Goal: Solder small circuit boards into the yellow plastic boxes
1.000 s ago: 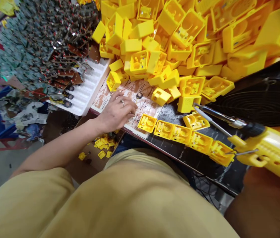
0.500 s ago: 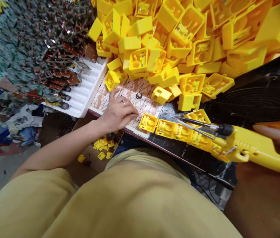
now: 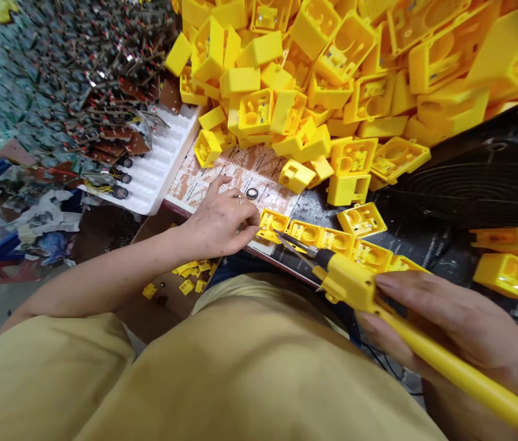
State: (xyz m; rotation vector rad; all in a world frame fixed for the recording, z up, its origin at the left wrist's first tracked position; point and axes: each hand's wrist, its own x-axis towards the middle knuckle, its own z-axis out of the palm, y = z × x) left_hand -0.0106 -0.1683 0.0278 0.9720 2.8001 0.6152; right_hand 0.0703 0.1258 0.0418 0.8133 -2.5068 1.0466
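The yellow soldering iron (image 3: 424,343) lies gripped in the right hand (image 3: 465,334), fingers folded along its handle, its dark metal tip (image 3: 293,244) slanted low toward the leftmost housing (image 3: 272,224) in a row of open yellow plastic housings (image 3: 332,240) at the near edge of the tabletop (image 3: 401,236). That row counts about five, laid side by side with their hollow sides up, probably so the tip can reach inside each in turn. The left hand (image 3: 222,222) rests palm down on a printed paper sheet (image 3: 245,174), fingers curled and closed against the leftmost housing, seemingly steadying it for the tip; whether it pinches anything small I cannot tell. A ring sits on one finger.

Just beyond the fingers lies one small round black part (image 3: 252,193) on the sheet. One more open housing (image 3: 360,219) sits apart behind the row, and two more lie at the right (image 3: 511,275).

Farther back, a great heap of yellow housings (image 3: 332,73), too many to count, spills toward the sheet. To its left stands one white ribbed tray (image 3: 158,168) with three round black parts along its edge, and beyond that a mass of circuit boards (image 3: 57,79). A black ribbed fan grille (image 3: 479,184) sits at the right. Small yellow scraps (image 3: 190,275) lie on the floor below.
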